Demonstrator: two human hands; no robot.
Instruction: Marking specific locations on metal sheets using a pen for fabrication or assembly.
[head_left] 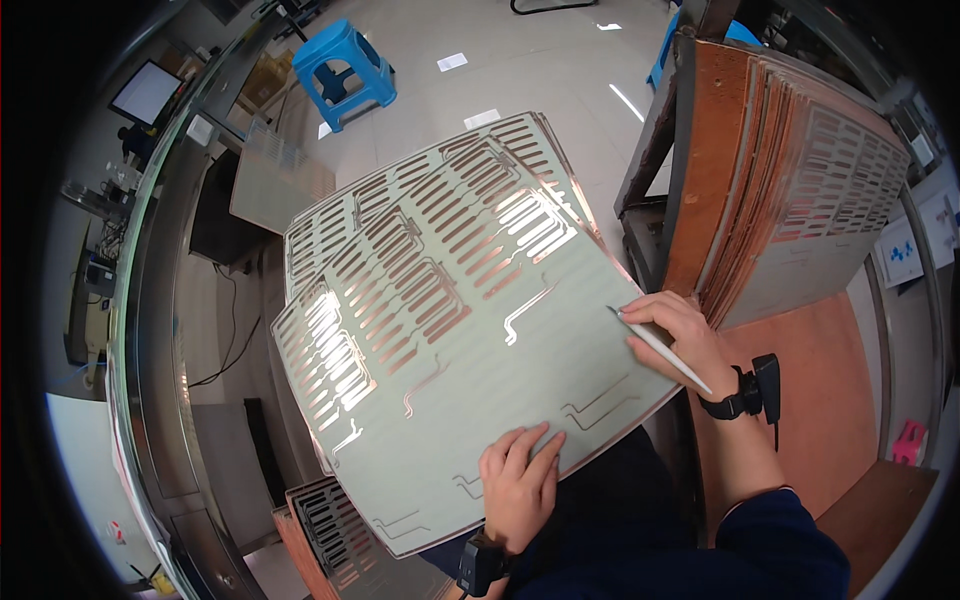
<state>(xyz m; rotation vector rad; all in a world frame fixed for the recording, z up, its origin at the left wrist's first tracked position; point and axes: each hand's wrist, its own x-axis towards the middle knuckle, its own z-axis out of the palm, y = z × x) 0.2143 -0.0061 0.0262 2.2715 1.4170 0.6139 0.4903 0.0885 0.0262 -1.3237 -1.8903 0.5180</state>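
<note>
A large pale grey-green circuit panel (500,390) with rows of bare copper slots and thin bent traces lies tilted across my lap. It rests at an angle on top of similar panels (350,200), whose far edges show beyond it. My right hand (680,340), at the panel's right edge, is closed around a slim white pen-shaped tool (665,358). Its thin dark tip points up and left, over the panel surface. My left hand (522,480) lies on the panel's near edge with its fingers stretched over the coating, holding no tool.
On the right, a rack (690,160) holds a thick stack of upright panels (800,170) above a copper-coloured board (800,420). More panels (340,530) stand below on the left. A metal bench (160,400) runs along the left; a blue stool (345,75) stands ahead.
</note>
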